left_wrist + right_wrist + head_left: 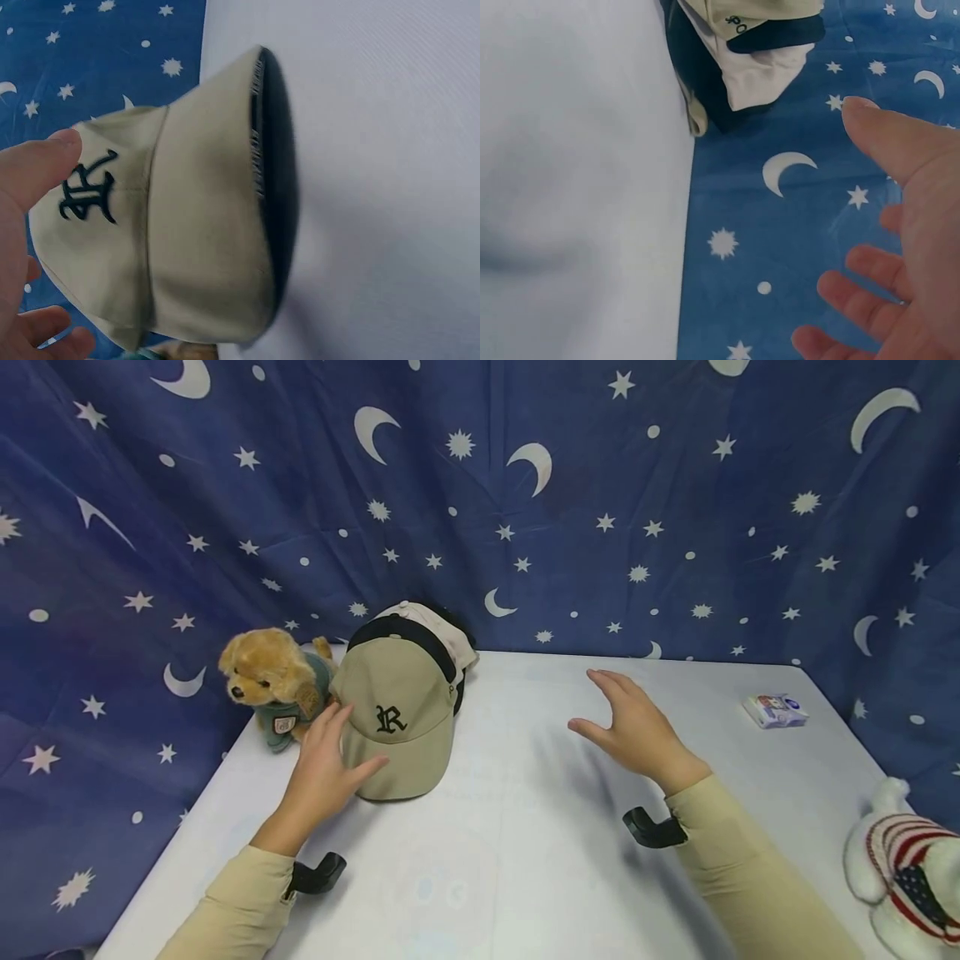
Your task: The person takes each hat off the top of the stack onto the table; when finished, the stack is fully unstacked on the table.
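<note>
A khaki baseball cap (397,710) with a black letter R is the front one of several stacked caps at the table's left back. Behind it show a dark cap and a cream cap (442,631). My left hand (322,772) is spread beside the khaki cap, its thumb overlapping the brim in the head view. In the left wrist view that thumb lies close to the stitched letter of the khaki cap (202,217). My right hand (637,727) hovers over the table right of the caps, fingers apart and nothing held.
A plush dog (270,681) in a green top sits left of the caps. A small purple and white packet (776,711) lies at the back right. A white plush toy (900,868) in a striped top sits at the right edge. A starry blue curtain (570,510) hangs behind the white table (480,877).
</note>
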Demonstrator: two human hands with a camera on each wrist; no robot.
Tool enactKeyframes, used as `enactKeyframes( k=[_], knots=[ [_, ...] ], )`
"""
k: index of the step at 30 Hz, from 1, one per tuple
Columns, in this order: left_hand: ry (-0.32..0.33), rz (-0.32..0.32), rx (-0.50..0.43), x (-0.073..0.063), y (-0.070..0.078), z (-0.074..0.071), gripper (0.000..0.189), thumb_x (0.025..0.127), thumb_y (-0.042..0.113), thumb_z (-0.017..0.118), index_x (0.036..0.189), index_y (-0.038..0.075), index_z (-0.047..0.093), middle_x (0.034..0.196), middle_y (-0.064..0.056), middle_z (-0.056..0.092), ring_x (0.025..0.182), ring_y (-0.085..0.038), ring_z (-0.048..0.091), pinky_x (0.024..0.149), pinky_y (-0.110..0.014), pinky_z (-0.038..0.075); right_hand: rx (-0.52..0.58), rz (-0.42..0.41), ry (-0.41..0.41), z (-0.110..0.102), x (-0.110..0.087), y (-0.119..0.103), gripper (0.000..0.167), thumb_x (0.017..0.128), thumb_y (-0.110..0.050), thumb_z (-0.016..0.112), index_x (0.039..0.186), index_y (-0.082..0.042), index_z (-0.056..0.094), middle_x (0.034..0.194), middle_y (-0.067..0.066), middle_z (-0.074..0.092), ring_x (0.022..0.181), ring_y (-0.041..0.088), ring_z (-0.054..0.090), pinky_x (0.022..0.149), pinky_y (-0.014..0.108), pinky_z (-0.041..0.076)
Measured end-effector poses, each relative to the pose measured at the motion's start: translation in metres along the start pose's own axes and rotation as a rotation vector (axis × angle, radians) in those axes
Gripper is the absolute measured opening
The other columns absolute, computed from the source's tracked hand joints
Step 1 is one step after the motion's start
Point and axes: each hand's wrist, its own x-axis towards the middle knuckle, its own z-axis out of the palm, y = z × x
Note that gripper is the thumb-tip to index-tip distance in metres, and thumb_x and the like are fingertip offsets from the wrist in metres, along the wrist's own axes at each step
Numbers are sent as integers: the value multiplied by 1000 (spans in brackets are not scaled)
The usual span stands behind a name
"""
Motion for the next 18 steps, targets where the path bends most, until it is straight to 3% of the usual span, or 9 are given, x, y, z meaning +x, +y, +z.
enactKeyframes(
  k=[12,18],
  knots=[
    [-16,-74,-75,4,-22,4,84,87,23,80,149,-8,34,154,-32,27,140,-51,27,110,-65,26,85,-9,-73,25,29,-8,77,91,-36,75,151,-3,41,152,18,41,140,38,36,113,53,29],
    [-62,-136,-95,5,-34,6,86,89,30,77,151,-8,31,153,-32,27,139,-50,30,109,-63,28,152,-15,-99,43,45,-15,76,91,-38,74,151,-4,42,152,16,43,140,34,38,114,50,30]
  ],
)
